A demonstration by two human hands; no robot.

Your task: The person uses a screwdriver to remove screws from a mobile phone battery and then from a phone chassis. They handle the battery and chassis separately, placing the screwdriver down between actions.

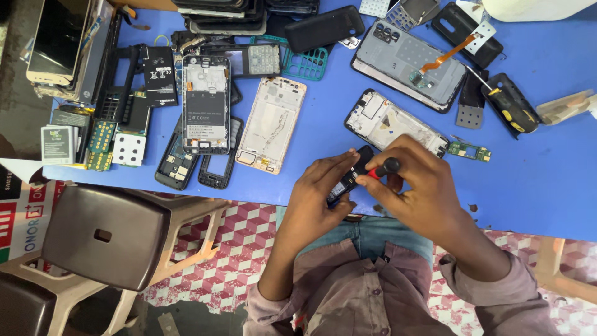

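We see the left hand point(317, 193) with its grip closed around a small dark phone point(348, 177), holding it just above the near edge of the blue surface point(547, 174). The right hand point(416, 186) pinches a screwdriver point(384, 168) with a red-and-black handle, its tip at the phone. Just beyond the hands lies an opened phone frame point(388, 121). Farther left rest a pale gold frame point(272, 123) and a grey chassis point(206, 104). A brown stool point(106, 233) stands below the surface at left.

Blue table point(547, 180): phone frames point(271, 123), battery point(160, 76), screwdriver point(510, 102).
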